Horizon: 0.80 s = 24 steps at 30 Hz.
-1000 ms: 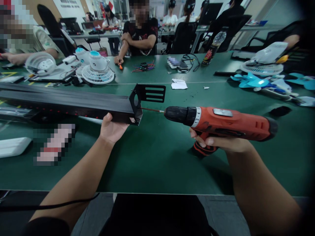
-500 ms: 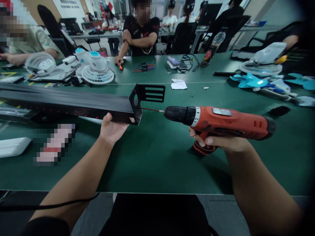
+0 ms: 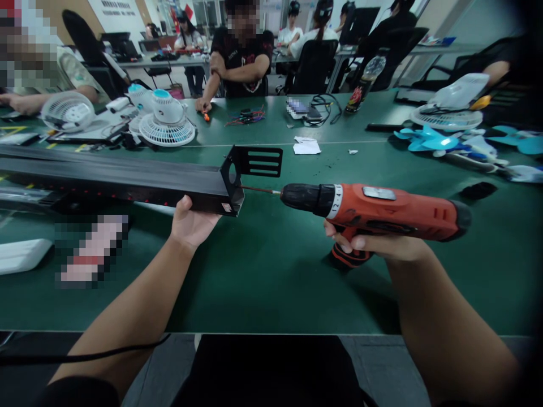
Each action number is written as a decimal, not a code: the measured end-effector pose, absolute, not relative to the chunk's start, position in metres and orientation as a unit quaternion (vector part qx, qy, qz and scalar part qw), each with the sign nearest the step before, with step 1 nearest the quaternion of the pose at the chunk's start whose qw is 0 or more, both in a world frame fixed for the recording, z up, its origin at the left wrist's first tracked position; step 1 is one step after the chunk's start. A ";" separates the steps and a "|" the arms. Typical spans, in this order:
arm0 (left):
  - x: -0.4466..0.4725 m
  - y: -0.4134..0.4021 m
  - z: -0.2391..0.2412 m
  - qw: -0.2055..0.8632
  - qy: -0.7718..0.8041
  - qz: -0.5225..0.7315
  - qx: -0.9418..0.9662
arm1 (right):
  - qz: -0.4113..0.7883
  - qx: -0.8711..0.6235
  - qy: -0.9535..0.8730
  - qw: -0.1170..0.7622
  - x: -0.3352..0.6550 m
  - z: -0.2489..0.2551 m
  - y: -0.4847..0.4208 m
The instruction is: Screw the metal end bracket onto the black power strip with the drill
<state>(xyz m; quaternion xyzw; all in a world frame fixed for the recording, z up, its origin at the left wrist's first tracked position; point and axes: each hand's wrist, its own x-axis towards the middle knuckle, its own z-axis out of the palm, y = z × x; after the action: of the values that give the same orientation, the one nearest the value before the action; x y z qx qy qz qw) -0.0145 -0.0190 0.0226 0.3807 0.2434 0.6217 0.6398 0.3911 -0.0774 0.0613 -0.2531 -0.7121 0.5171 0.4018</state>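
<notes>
Nearest the near edge of the green bench (image 3: 271,282), two bare forearms are reaching in over the mat. The left hand (image 3: 192,223) is cupping the underside of a long black metal rack-mount housing (image 3: 127,181), fingers curled up behind its front face near its right end; the thumb is lying along the lower edge. The right hand (image 3: 373,244) is wrapped closed around the grip of an orange and black cordless drill (image 3: 373,210), fingers folded under the body.

The housing is lying with its long axis running left to right, roughly parallel to the near edge, its left part stretching off toward the left edge of the bench and its open right end facing the drill. A slotted black mounting ear (image 3: 258,161) is standing out from that end. The drill is lying level, its long axis in line with the housing, chuck pointing left, and its thin driver bit (image 3: 259,190) is reaching the end bracket of the housing.

Farther back, toward the middle of the bench, scraps of white paper (image 3: 306,147) are lying. Toward the far left, small white desk fans (image 3: 166,118) are standing, and near the right edge blue fan blades (image 3: 428,140) are resting. At the far edge a person in a black shirt (image 3: 241,53) is sitting.
</notes>
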 end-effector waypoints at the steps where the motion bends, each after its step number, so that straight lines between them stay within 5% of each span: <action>1: -0.015 -0.019 0.023 0.641 0.243 0.619 0.383 | 0.518 -0.251 -0.713 0.400 0.392 0.061 -0.077; 24: -0.013 -0.020 0.023 0.646 0.235 0.622 0.374 | 0.508 -0.260 -0.716 0.402 0.390 0.063 -0.077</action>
<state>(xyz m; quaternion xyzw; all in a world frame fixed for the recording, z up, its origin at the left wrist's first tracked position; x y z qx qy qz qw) -0.0134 -0.0196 0.0228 0.3744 0.2352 0.6219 0.6463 0.3903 -0.0767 0.0627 -0.2603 -0.7156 0.5085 0.4021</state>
